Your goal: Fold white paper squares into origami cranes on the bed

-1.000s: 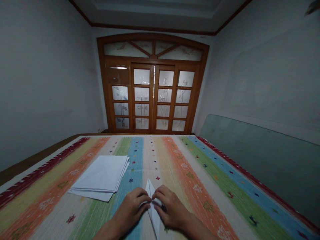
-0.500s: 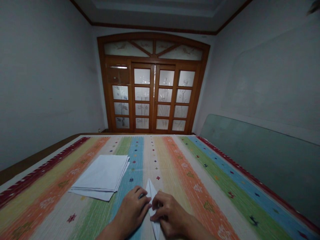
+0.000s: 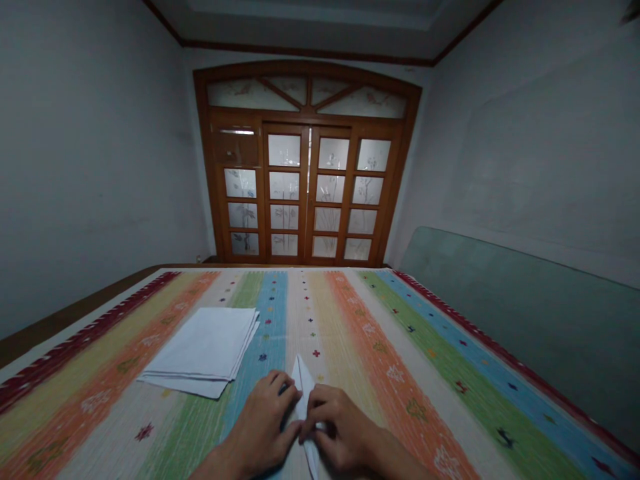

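Note:
A narrow, pointed piece of folded white paper (image 3: 303,390) lies on the striped cloth in front of me, its tip pointing away from me. My left hand (image 3: 263,420) grips its left side, and my right hand (image 3: 340,427) grips its right side. Both sets of fingers meet at the middle of the paper and hide much of it. Its lower end runs down between my hands to the bottom of the picture. To the left of my left hand lies a stack of several square white paper sheets (image 3: 203,348), untouched.
A woven cloth (image 3: 400,400) in rainbow stripes with small embroidered motifs covers the wide surface under my hands. A pale green glass panel (image 3: 515,327) leans along the right wall. Wooden glazed double doors (image 3: 305,187) stand beyond the far edge.
My fingers have shifted on the folded paper, and my right hand sits a little lower and closer to it. The room tilts slightly in view as my head moves. The stack has not moved.

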`<state>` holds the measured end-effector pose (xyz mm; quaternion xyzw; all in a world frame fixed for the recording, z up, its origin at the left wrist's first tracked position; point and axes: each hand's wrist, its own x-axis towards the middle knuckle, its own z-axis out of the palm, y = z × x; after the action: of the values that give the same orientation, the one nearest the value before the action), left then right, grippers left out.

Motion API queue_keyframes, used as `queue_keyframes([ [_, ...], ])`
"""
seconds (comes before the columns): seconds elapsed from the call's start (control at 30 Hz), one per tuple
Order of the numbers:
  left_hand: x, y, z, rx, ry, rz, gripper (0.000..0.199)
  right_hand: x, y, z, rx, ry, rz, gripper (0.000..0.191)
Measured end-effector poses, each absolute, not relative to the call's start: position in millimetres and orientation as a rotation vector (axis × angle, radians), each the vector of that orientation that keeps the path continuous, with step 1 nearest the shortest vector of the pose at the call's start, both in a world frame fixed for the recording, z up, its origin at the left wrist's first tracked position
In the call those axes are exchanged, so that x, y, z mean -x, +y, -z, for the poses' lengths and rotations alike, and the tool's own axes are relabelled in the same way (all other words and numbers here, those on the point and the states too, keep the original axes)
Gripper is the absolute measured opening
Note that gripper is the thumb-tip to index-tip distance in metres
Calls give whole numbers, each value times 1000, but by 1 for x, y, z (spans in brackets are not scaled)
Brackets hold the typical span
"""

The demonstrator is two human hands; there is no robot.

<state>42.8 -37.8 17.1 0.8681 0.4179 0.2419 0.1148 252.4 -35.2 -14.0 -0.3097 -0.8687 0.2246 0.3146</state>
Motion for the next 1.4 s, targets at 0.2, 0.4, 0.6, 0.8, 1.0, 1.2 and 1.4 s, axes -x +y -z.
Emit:
queue_keyframes([
  [0.2,-44,-36,-14,-2510,1231,-711,32,-250,-38,4,941,-2425,-776,15],
  [0.4,-43,-36,-14,-2526,1203,-742,29,-250,-36,2,942,-2419,-812,10],
  [0.6,-43,-35,-14,-2532,1222,-734,29,-249,-35,3,921,-2415,-821,17],
  [0.8,-42,-35,-12,-2537,1216,-718,29,-250,-35,1,909,-2441,-811,19],
  [1.0,-43,-35,-12,-2530,1217,-713,29,-251,-35,1,901,-2447,-813,21],
  [1.2,-43,-35,-13,-2530,1215,-727,28,-252,-38,-5,884,-2430,-844,29],
  [1.4,-43,-34,-12,-2534,1215,-748,30,-247,-36,2,990,-2367,-878,7],
])
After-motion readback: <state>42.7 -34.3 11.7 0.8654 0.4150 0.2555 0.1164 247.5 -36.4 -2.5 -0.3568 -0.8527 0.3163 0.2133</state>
